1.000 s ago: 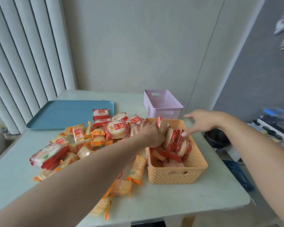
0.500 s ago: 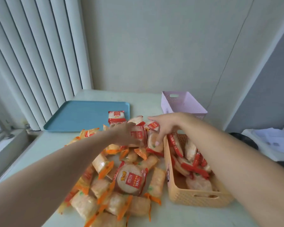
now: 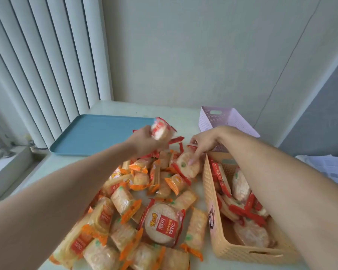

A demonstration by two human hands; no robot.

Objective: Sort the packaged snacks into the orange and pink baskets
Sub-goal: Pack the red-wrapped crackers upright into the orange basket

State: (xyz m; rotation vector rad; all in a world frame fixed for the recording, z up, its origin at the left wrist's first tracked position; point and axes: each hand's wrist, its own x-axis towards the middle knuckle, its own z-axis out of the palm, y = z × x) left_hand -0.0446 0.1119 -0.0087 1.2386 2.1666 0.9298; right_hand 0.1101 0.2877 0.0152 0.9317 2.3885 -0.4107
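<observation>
A heap of snack packs (image 3: 144,215), orange-edged and red-edged, covers the middle of the table. My left hand (image 3: 144,140) grips a red-edged round cracker pack (image 3: 161,129), lifted above the far side of the heap. My right hand (image 3: 202,145) pinches another red-edged round pack (image 3: 185,168) at the heap's right side, close to the orange basket (image 3: 222,248). That basket holds several red-edged packs. The pink basket (image 3: 209,121) stands behind it; its inside is hidden.
A blue tray (image 3: 98,133) lies at the back left of the table. Vertical blinds (image 3: 37,65) hang on the left and a wall closes the back. Papers (image 3: 332,168) lie off the table to the right.
My left hand has risen from the heap with a red-edged pack in it. My right hand has dropped onto another round pack. The camera has come closer and tipped down.
</observation>
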